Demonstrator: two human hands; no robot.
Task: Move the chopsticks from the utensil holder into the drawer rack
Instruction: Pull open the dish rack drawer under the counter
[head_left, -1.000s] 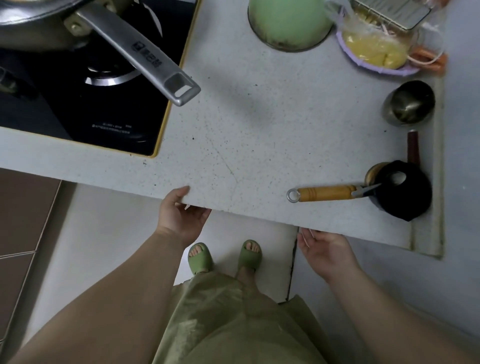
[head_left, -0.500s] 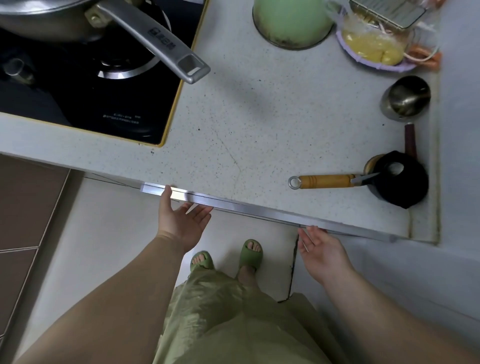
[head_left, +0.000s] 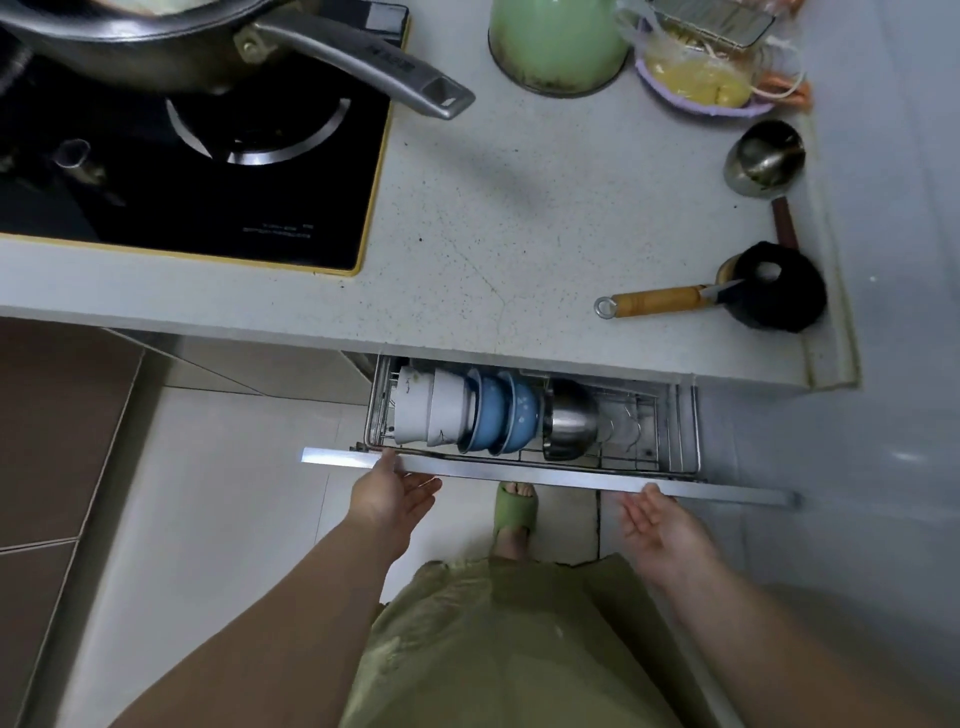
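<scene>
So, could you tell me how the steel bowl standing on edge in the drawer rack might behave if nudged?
The steel bowl looks thin and polished, so probably light and slippery. Standing on its rim between wires, it might roll or tip toward the blue bowls.

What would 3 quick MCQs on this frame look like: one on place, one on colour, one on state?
1. Where does the wooden-handled tool lie?
A. on the black cooktop
B. on the grey countertop's right side
C. in the drawer

2. What colour are the bowls between the white bowls and the steel bowl?
A. blue
B. red
C. yellow

3. What state is the wire drawer rack in?
A. shut
B. lifted out
C. partly pulled out

Key: 1 B, it rests on the countertop beside a black round object. 2 A, the blue bowls sit mid-row. 3 C, the left hand and right hand are at its metal front rail and the bowls show.
</scene>
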